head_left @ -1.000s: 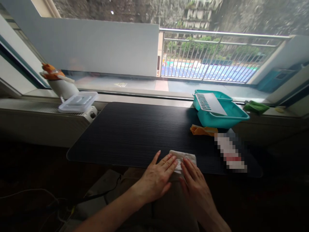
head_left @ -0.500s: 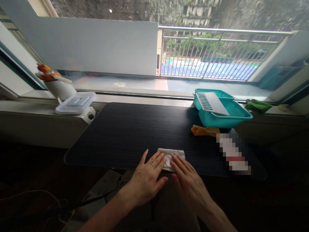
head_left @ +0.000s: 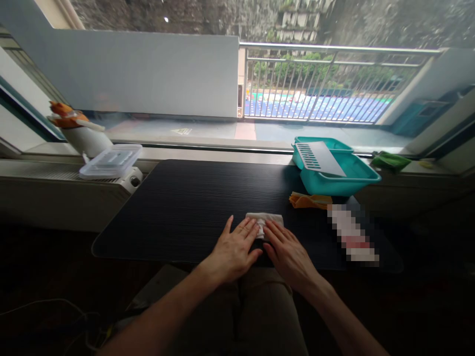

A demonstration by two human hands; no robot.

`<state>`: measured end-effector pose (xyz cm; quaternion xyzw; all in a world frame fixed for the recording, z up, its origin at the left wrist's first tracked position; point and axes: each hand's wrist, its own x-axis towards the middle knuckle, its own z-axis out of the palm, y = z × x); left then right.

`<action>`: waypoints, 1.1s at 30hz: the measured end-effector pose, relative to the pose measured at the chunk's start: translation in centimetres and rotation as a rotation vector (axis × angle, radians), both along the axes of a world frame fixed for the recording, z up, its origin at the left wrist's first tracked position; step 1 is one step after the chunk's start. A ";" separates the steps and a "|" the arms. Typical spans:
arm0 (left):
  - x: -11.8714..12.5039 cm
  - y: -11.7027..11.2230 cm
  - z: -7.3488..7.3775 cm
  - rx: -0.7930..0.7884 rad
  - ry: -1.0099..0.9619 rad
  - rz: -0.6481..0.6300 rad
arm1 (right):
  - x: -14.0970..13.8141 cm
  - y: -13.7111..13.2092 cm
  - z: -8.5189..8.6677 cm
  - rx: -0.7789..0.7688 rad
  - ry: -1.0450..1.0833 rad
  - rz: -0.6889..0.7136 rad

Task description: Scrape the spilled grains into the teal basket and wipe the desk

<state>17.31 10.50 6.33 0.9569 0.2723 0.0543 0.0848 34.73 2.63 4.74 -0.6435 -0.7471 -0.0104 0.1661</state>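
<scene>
– Two in view, L hand (head_left: 236, 249) and R hand (head_left: 293, 252), yes? State, pls?

– Both palm down, fingers out flat. L has its little finger spread wide and thumb out toward R. R's fingers lie close tog., thumb apart.

– On what, exactly?

– White cloth (head_left: 265, 217), folded, flat on the dark bench (head_left: 185, 198). Fingertips of both rest on it; far edge shows just past them, and it's rumpled in the gap btwn the hands.

– OK, what's nearby?

– Orange cloth (head_left: 310, 201), bunched, beyond R hand and a bit to its right. Pixelated item (head_left: 351, 235) on the bench, farther right of R; can't ID it.

– And past those?

– Teal basket (head_left: 334, 185), beyond the orange cloth, w/ a white slotted panel (head_left: 326, 158) lying tilted across it. Green item (head_left: 389, 161) right of that, on the sill.

– L side?

– Clear plastic box (head_left: 113, 162) atop the radiator (head_left: 55, 174), well off to the left of and beyond L hand. White container (head_left: 85, 141) w/ orange top just behind the box, tilted.
</scene>
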 end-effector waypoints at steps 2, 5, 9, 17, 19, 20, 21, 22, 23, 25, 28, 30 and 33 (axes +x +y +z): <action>0.9 0.8 0.1 0.012 0.003 0.029 | 0.3 1.2 0.1 0.004 0.000 -0.042; 0.0 -0.3 0.2 0.015 -0.005 -0.036 | 0.3 -0.7 -0.1 0.026 -0.046 -0.023; -1.2 -2.3 0.2 -0.003 -0.024 -0.131 | 0.9 -3.9 -0.9 0.053 -0.076 0.050; 5.1 2.6 0.8 -0.043 0.001 -0.009 | 3.5 2.6 0.2 -0.014 -0.021 -0.129; 4.0 1.5 0.9 -0.045 0.000 -0.054 | 3.4 0.5 -0.1 -0.002 -0.032 -0.077; 3.2 0.7 0.9 -0.047 -0.003 -0.084 | 3.3 -0.9 -0.3 0.007 -0.039 -0.042; 2.6 0.1 0.8 -0.049 -0.023 -0.123 | 3.2 -2.0 -0.5 0.020 -0.041 -0.026; 2.2 -0.2 0.7 -0.052 -0.034 -0.143 | 3.3 -2.7 -0.7 0.031 -0.040 -0.021; 2.2 -0.2 0.6 -0.054 -0.034 -0.147 | 3.5 -2.8 -0.8 0.034 -0.036 -0.020; 3.3 1.0 0.5 -0.057 -0.007 -0.110 | 4.1 -1.2 -0.5 0.017 -0.020 -0.040; 5.8 4.1 0.6 -0.048 0.036 -0.032 | 5.2 3.2 0.5 -0.033 -0.001 -0.097; 6.5 5.3 0.8 -0.041 0.040 -0.028 | 5.5 4.7 1.0 -0.064 0.003 -0.096; 5.0 4.9 1.0 -0.037 0.050 -0.079 | 4.9 3.5 0.8 -0.063 -0.018 -0.041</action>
